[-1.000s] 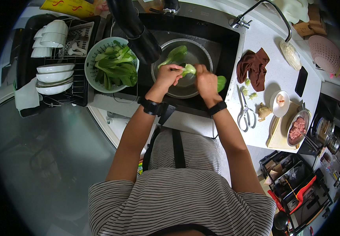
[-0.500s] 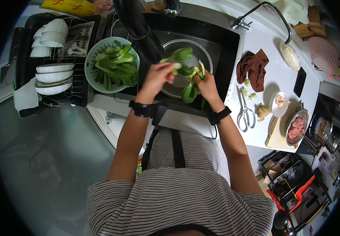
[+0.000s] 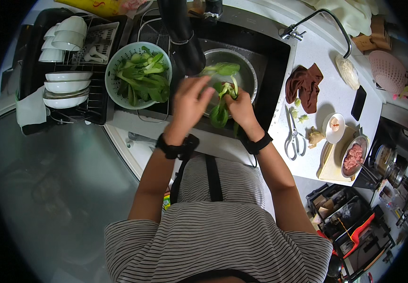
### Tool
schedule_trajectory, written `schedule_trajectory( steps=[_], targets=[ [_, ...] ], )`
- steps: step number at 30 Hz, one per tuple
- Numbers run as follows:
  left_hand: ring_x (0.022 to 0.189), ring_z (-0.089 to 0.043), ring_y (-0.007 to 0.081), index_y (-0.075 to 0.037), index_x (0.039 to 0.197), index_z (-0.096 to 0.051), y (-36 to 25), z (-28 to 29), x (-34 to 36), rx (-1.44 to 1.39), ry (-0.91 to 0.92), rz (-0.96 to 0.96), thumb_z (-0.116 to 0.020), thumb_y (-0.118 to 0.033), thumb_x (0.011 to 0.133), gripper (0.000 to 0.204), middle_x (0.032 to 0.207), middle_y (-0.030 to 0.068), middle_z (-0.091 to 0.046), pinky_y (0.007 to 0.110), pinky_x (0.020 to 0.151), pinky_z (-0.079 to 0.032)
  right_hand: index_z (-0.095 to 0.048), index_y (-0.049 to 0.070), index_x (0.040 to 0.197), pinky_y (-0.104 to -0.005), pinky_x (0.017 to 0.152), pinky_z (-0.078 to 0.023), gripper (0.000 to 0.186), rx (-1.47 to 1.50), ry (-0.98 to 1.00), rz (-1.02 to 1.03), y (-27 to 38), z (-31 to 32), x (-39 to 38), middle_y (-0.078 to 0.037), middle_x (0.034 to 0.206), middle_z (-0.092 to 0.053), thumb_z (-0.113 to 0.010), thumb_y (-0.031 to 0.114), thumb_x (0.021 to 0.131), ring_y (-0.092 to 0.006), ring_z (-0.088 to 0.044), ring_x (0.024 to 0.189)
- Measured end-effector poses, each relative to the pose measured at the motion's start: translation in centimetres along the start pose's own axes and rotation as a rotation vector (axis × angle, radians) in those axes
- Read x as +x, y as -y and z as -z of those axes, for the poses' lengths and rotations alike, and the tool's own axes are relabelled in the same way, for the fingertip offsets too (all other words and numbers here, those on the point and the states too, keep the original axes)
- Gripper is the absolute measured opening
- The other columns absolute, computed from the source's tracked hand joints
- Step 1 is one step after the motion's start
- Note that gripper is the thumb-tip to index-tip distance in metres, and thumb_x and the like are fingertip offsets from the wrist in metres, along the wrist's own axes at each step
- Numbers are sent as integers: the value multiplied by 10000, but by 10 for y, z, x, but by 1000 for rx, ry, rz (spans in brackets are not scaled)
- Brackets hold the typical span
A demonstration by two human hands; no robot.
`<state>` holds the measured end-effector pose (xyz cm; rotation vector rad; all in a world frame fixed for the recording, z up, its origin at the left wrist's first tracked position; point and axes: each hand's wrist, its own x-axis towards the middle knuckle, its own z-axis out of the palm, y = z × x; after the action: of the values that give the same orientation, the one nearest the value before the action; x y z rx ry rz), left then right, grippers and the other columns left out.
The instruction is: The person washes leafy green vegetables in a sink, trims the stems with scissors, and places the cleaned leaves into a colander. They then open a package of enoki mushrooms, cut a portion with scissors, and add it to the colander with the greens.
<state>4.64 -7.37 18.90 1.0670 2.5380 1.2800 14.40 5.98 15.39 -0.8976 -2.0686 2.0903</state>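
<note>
My right hand is closed around a small bok choy above the near side of a round metal basin. Its green leaves hang below the fingers, and pale stalks stick up. To the left is my left hand, slightly blurred, with thumb and fingers apart and nothing visible in them. Another bok choy leaf shows in the basin, which sits inside the black sink. A pale green colander filled with loose bok choy leaves stands left of my left hand.
A black faucet rises over the sink. White bowls fill the dish rack at left. On the right counter lie a brown cloth, scissors, ginger, a white bowl and a bowl of minced meat.
My left hand has let go of the pale-ended piece it pinched, and its fingers have spread. More pale stalk ends show in the colander. The right hand still grips its bok choy.
</note>
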Motion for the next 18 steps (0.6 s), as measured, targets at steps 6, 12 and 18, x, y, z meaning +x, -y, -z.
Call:
schedule_trajectory(
  steps=[6, 12, 18],
  targets=[
    [779, -574, 294, -20, 970, -599, -17, -24, 4, 75, 159, -158, -625, -28, 742, 230, 832, 115, -589, 368, 662, -478, -570, -45, 932, -247, 466, -396, 148, -74, 38, 72, 0, -2, -6, -41, 640, -562, -495, 23, 823, -79, -505, 535],
    [764, -567, 308, 2, 925, -590, -15, -38, -1, 154, 109, -170, -598, -10, 743, 183, 790, 123, -559, 397, 646, -471, -563, -52, 932, -313, 562, -440, 160, -204, 18, 95, 3, 2, -9, -137, 660, -595, -509, 48, 820, -138, -556, 603],
    [763, -573, 310, 20, 894, -581, -14, -45, -1, 284, 125, -181, -583, -1, 730, 166, 807, 128, -560, 391, 652, -482, -528, 27, 1123, -441, 686, -463, 319, -340, 42, 67, 9, 6, -8, -263, 832, -594, -526, 105, 813, -428, -566, 819]
  ],
)
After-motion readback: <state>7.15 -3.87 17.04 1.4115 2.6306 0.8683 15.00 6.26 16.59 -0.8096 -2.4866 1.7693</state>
